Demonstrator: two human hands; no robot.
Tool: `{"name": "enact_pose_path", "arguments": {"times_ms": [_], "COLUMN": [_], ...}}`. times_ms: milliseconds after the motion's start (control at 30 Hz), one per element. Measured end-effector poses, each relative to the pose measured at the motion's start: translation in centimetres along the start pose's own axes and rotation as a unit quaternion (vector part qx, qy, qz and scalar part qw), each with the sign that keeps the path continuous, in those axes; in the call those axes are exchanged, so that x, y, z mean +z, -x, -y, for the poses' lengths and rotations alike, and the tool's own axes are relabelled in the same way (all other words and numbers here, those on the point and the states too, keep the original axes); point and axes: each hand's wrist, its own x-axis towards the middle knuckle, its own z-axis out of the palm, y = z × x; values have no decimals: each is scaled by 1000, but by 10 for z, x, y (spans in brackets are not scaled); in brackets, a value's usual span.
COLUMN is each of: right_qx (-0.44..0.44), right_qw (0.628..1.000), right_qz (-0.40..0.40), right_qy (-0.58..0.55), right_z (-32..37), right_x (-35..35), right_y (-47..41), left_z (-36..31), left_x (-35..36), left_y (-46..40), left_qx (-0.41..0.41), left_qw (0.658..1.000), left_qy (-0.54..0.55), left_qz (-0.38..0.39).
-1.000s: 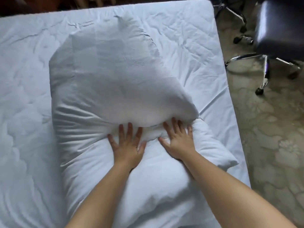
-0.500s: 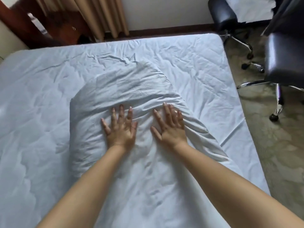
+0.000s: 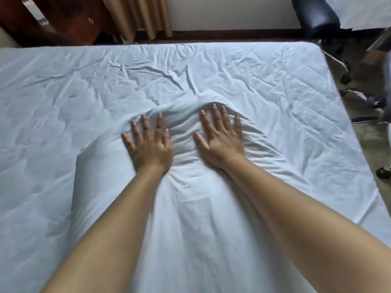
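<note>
Hands flat on the pillow (image 3: 190,218)

Both hands lie on a soft white pillow, side by side, close but not touching. The left hand (image 3: 149,149) is palm down with its fingers straight and spread wide. It holds nothing and only presses on the cloth. The right hand (image 3: 222,144) is the same: palm down, fingers straight and a little spread, nothing in its grip. The cloth dips under the two hands. Small folds run between them and off to the right side.

The pillow lies on the bed (image 3: 296,106), about in the middle from side to side. It is long and runs from the bottom of the picture up to the fingertips. Its far end makes a small round bump just past the fingers. Both bare arms reach over the pillow from the bottom of the picture.

The bed has a white sheet (image 3: 84,81) with many wrinkles, most of them past the pillow. Behind the bed are a pale wall (image 3: 232,11) and a tan curtain (image 3: 143,15). A dark brown wooden thing (image 3: 69,22) stands in the far left corner, and I cannot tell what it is. A dark chair (image 3: 315,15) on wheels stands on the floor (image 3: 372,144) to the right of the bed, near its far corner. The right edge of the picture is blurry.
</note>
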Motion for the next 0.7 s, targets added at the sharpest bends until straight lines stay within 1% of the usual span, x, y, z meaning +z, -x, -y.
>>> {"name": "enact_pose_path", "arguments": {"times_ms": [100, 167, 300, 467, 567, 700], "right_qx": [-11, 1, 23, 37, 43, 40], "right_qw": [1000, 999, 996, 993, 992, 995], "right_qz": [23, 46, 84, 113, 113, 73], "right_qy": [0, -12, -15, -24, -39, -63], "right_z": [1, -1, -5, -13, -14, -13], "right_x": [22, 44, 84, 102, 101, 96], "right_y": [-37, -52, -66, -75, -74, -65], "left_z": [2, 3, 6, -1, -3, -1], "left_x": [31, 51, 81, 100, 98, 92], "left_y": [-20, -29, -48, -59, -59, -52], "left_qx": [-10, -10, -13, -9, -6, -4], "left_qw": [1000, 1000, 999, 997, 998, 1000], "left_qy": [-2, -7, -17, -28, -25, -10], "left_qz": [3, 13, 46, 75, 66, 13]}}
